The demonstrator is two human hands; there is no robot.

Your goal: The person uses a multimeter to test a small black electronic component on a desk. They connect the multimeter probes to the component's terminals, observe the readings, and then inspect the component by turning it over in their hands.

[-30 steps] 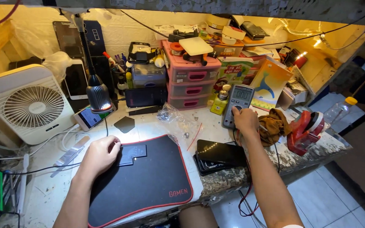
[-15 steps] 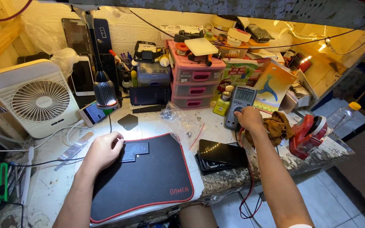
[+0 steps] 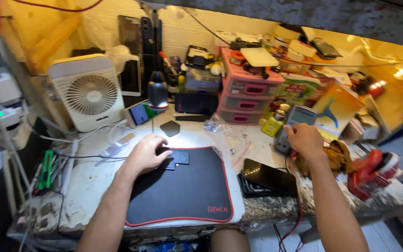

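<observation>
Your left hand (image 3: 146,154) rests on 1 small dark flat part (image 3: 176,159) at the top edge of the black red-trimmed mat (image 3: 187,191) on the worktop (image 3: 94,182); its fingers are curled down over the part, slightly spread. Your right hand (image 3: 305,140) lies on 1 grey handheld meter (image 3: 295,123), fingers pressed together on its body. 1 white fan (image 3: 89,93) stands at the left. 1 pink drawer unit (image 3: 248,91) has 3 closed drawers, with clutter on top. 2 dark phones (image 3: 267,179) are stacked beside the mat.

White fan (image 3: 91,95) back left; pink drawer unit (image 3: 248,91) centre; red tool (image 3: 368,170) right.
</observation>
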